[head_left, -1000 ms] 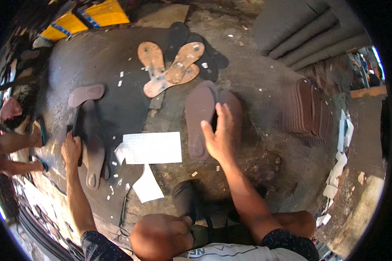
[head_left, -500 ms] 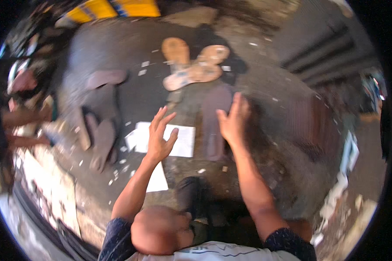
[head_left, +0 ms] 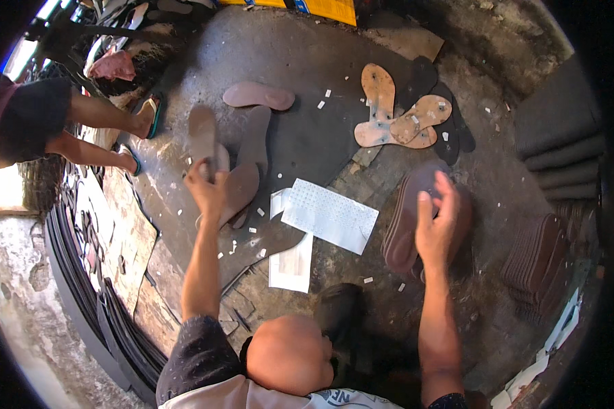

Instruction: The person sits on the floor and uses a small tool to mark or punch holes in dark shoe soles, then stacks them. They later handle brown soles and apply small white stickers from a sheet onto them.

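Evidently both hands are busy with shoe soles spread over the floor. The left hand [head_left: 207, 191] reaches out to the left, its fingers bent and its thumb a little apart, at the near end of a brown sole [head_left: 202, 129]; the contact is hidden, so I cannot tell whether it has hold of it. That sole points away from the person, and just right of the hand lie more brown soles [head_left: 237, 187], some overlapping, with a pinkish sole [head_left: 259, 96] lying crosswise beyond them. The right hand [head_left: 435, 225], slightly blurred, is loosely open, thumb apart from the fingers, with nothing seen between them. It is over the right side of a stack [head_left: 401, 232] of brown soles, though whether it touches them I cannot tell. Between the hands, a white sheet [head_left: 331, 217] lies aslant, with a smaller paper [head_left: 290, 264] just nearer the person. Beyond the stack, three tan soles [head_left: 378, 88] lie partly across one another, black soles [head_left: 445, 121] behind and beside them. Farther right is a taller pile [head_left: 533, 262] of brown soles, with dark rolls [head_left: 559, 129] beyond it. At the far left, another person's bare legs [head_left: 102, 114] stand in sandals [head_left: 155, 117], and black strips [head_left: 92, 293] lie nearer the lower edge.
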`<action>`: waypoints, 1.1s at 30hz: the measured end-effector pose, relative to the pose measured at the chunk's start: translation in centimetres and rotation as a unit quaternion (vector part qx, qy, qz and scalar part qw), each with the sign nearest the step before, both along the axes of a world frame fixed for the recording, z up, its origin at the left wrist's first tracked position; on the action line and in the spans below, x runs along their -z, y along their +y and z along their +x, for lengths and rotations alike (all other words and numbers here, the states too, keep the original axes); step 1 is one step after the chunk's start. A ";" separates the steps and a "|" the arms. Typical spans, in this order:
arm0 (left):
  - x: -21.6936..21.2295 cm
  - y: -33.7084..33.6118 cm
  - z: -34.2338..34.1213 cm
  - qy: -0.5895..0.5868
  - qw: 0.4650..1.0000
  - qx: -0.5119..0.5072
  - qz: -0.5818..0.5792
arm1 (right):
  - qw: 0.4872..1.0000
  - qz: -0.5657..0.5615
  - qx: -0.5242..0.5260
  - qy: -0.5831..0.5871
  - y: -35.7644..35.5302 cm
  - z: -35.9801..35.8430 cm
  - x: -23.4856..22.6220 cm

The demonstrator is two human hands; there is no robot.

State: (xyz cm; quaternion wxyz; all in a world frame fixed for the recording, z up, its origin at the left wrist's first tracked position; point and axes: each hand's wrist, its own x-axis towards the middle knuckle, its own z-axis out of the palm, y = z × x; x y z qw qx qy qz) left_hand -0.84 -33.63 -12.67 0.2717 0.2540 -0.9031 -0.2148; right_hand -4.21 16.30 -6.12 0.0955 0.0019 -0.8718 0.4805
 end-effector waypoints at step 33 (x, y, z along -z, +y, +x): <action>3.6 5.7 0.4 -0.206 0.966 -0.152 0.026 | 0.882 -0.400 -0.128 -0.212 -10.6 4.0 1.4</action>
